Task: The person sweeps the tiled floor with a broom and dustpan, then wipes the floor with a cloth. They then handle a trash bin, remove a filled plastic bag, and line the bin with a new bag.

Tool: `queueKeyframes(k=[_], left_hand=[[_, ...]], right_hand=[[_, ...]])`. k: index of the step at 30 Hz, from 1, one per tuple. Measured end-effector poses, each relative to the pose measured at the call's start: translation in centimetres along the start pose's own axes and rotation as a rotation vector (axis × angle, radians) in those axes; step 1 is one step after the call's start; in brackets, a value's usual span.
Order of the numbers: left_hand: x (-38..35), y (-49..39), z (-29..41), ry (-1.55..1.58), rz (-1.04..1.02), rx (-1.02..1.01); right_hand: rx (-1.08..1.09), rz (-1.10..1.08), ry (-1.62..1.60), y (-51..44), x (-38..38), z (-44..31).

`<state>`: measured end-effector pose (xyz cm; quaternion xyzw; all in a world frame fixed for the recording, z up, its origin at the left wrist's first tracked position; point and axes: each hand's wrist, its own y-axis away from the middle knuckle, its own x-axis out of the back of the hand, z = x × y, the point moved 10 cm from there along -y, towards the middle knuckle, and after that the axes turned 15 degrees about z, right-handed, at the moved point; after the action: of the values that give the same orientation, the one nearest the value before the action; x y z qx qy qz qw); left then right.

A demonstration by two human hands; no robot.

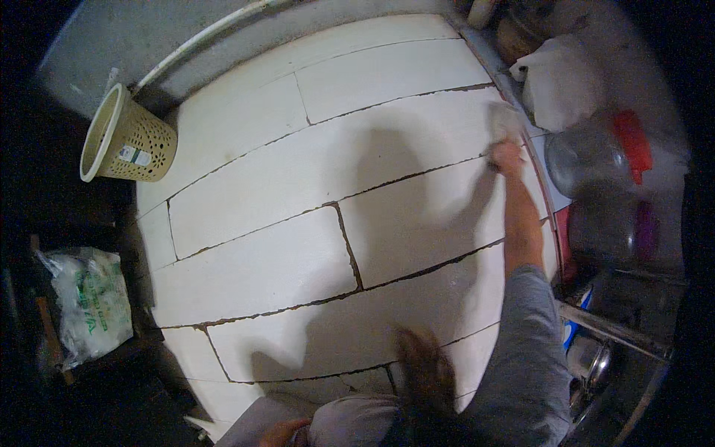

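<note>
My right hand [507, 156] is stretched forward over the white tiled floor [251, 167], near its right edge. It presses a pale, motion-blurred cloth [504, 120] against the tiles. At the bottom edge, a strip of skin between folds of grey clothing appears to be my left hand [286, 433]; most of it is cut off and its fingers cannot be made out. A foot [424, 363] in shadow rests on the floor below my right arm. Dark, uneven gaps run between the tiles, and my shadow falls across them.
A cream perforated plastic basket [139, 142] leans at the left, above a printed plastic bag [92, 304]. Along the right lie a white sack [564, 84], a clear jar with a red lid [586, 156], another with a purple lid [603, 229] and a metal rack [614, 329]. A pipe [195, 44] lines the back wall.
</note>
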<state>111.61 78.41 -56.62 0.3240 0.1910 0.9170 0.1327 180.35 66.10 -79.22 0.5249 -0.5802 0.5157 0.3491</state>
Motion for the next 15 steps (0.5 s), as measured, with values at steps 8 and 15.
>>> queueKeyframes(k=[8,15], left_hand=[[-1.8,3.9,1.2,-0.078,0.180,-0.183],[-4.5,6.2,6.8,-0.268,-0.003,-0.613]], right_hand=[[0.331,0.012,-0.234,11.9,-1.3,-21.7],[1.082,-0.277,-0.724,48.0,5.5,-31.8]])
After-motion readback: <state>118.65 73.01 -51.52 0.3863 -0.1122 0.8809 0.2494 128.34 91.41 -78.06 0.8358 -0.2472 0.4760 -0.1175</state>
